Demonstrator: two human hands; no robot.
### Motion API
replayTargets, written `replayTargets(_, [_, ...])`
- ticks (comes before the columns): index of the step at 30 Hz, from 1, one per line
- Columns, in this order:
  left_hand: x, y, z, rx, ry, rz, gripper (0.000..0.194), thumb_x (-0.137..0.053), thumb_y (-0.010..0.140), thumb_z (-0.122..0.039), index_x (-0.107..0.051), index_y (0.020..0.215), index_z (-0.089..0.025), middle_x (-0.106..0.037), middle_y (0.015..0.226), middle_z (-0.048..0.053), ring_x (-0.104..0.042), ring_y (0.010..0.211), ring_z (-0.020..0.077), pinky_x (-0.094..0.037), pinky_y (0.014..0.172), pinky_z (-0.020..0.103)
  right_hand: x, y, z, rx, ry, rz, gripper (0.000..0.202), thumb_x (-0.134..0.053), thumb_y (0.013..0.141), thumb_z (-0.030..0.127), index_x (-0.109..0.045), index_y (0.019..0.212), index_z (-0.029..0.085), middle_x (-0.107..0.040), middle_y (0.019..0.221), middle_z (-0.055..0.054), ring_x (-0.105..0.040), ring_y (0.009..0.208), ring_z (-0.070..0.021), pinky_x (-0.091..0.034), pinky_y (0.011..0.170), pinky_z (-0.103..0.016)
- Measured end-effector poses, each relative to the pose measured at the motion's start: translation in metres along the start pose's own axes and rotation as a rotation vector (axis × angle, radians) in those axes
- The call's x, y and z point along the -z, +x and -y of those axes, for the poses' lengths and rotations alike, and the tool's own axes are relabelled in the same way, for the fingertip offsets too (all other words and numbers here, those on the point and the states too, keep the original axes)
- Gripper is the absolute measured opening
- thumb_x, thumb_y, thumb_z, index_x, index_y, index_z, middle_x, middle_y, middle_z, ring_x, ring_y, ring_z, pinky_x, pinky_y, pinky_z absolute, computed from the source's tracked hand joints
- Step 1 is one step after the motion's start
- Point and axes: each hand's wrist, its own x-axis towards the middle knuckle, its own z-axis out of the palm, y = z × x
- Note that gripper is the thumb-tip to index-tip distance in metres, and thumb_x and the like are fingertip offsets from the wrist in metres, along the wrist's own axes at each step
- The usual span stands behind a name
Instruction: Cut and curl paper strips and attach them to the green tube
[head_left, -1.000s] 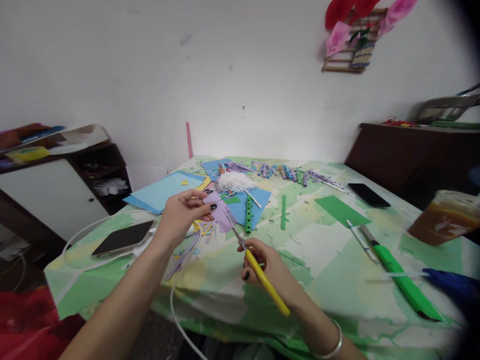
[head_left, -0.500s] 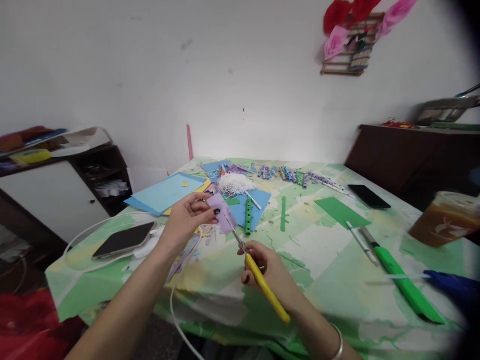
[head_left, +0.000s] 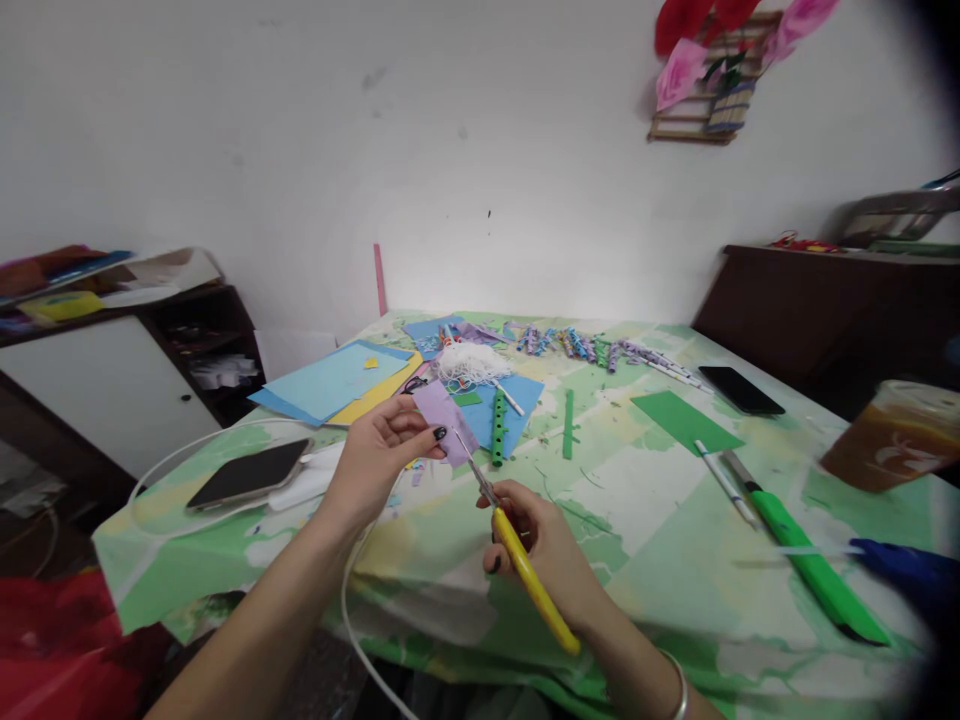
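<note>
My left hand (head_left: 394, 440) pinches a small piece of purple paper (head_left: 442, 415) between thumb and fingers, above the table. Yellow-handled scissors (head_left: 534, 580), seen nearly edge-on, are in my right hand (head_left: 536, 535), its fingers curled around the handle. Their slim metal blades point up and left, and the tip meets the purple paper near my left thumb. Whether the blades are apart cannot be made out. Just beyond the blades lies a green paper tube with dark holes (head_left: 498, 428), partly on a blue sheet (head_left: 529, 400). A green strip (head_left: 568, 425) is to its right.
White string (head_left: 472, 364) is heaped behind the hands, beside coiled paper pieces (head_left: 574, 345). Blue sheets (head_left: 330, 385) and a phone (head_left: 251, 472) lie left. On the right are a green card (head_left: 686, 422), a green cutter (head_left: 817, 570), another phone (head_left: 741, 390) and a drink cup (head_left: 892, 437).
My left hand and the purple paper have shifted slightly right, and the paper is turned a little. The scissors remain at the paper, almost unmoved. The camera view has shifted slightly.
</note>
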Motion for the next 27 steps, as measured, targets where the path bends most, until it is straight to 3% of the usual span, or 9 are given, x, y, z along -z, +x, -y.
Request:
replayTargets(5, [0.0011,-0.0003,-0.0004,-0.005,-0.042,0.023,0.028,-0.075,0.065,-0.019,-0.061,0.088,-0.013,-0.067,0.070,0.000,-0.062,0.058,0.0109,-0.053,0.056,0.021,-0.0024,-0.0015,-0.0001,-0.021,0.062,-0.014,0.028,-0.069,0.058,0.016,-0.056,0.082,0.019,-0.031,0.057,0.009,-0.036,0.048,-0.0058,-0.036,0.046,-0.019])
replayTargets(12, [0.0009,-0.0020,-0.0043,-0.009,-0.053,0.025,0.027,-0.075,0.066,-0.017,-0.059,0.088,-0.012,-0.066,0.067,-0.001,-0.062,0.055,0.0089,-0.053,0.054,0.019,-0.0034,-0.0018,-0.0017,-0.025,-0.055,-0.101,0.019,-0.068,0.056,0.017,-0.058,0.072,0.018,-0.031,0.054,0.008,-0.038,0.048,-0.0070,-0.030,0.045,-0.019])
replayTargets(16, [0.0008,-0.0020,-0.0053,0.003,-0.068,0.011,0.028,-0.076,0.065,-0.017,-0.057,0.085,-0.013,-0.065,0.065,-0.002,-0.061,0.053,0.0085,-0.053,0.053,0.019,-0.0042,-0.0009,-0.0003,-0.052,-0.009,-0.077,0.020,-0.070,0.053,0.019,-0.057,0.069,0.018,-0.029,0.051,0.009,-0.036,0.047,-0.0072,-0.032,0.047,-0.021])
replayTargets(27, [-0.0016,-0.0031,-0.0035,0.040,-0.046,0.076,0.031,-0.077,0.065,-0.018,-0.059,0.089,-0.011,-0.066,0.065,-0.001,-0.062,0.054,0.0093,-0.054,0.054,0.020,-0.0020,0.0004,-0.0054,0.018,-0.182,-0.042,0.029,-0.068,0.066,0.026,-0.059,0.093,0.019,-0.042,0.059,0.006,-0.045,0.053,-0.0093,-0.034,0.049,-0.020])
